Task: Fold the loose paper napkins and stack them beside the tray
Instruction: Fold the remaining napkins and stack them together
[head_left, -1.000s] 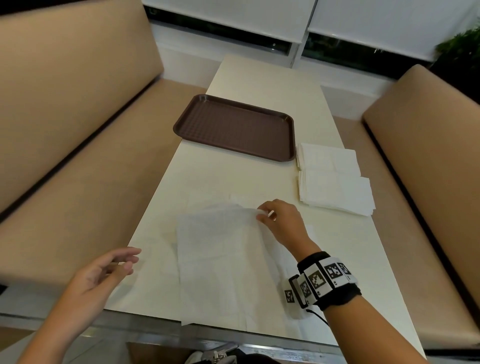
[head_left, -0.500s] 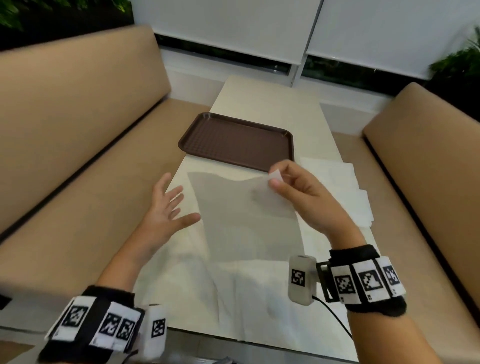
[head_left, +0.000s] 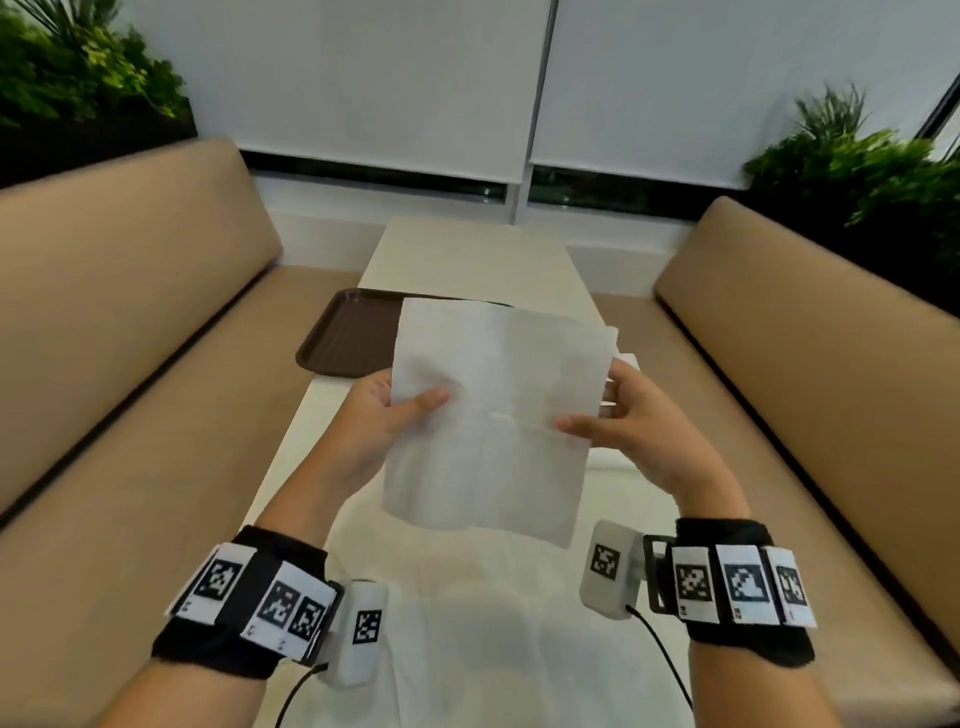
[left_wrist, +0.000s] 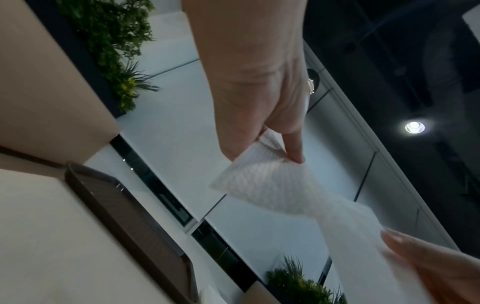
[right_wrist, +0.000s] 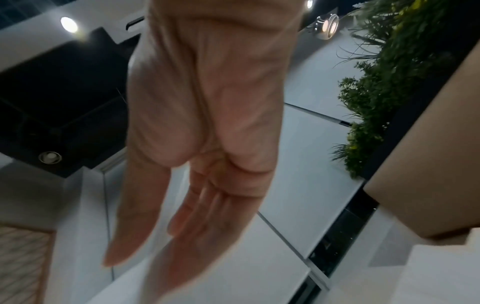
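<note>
I am sitting between two tan benches (head_left: 130, 332), facing white blinds (head_left: 395, 78) drawn over windows; leafy plants (head_left: 857, 171) are flanking me.

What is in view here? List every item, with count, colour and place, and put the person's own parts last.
held napkin: one, white, unfolded, held up in the air over the table in front of the tray
loose napkins: number unclear, white, spread flat on the near table
folded napkins: number unclear, white, right of the tray, mostly hidden by the held napkin
tray: one, dark brown, on the table's left side
table: one, cream, between the benches
benches: two, tan, left and right of the table
plants: green, behind each bench
blinds: two, white, on the far window
wrist bands: two, black with tags
left hand: pinches the napkin's left edge
right hand: holds its right edge
</note>
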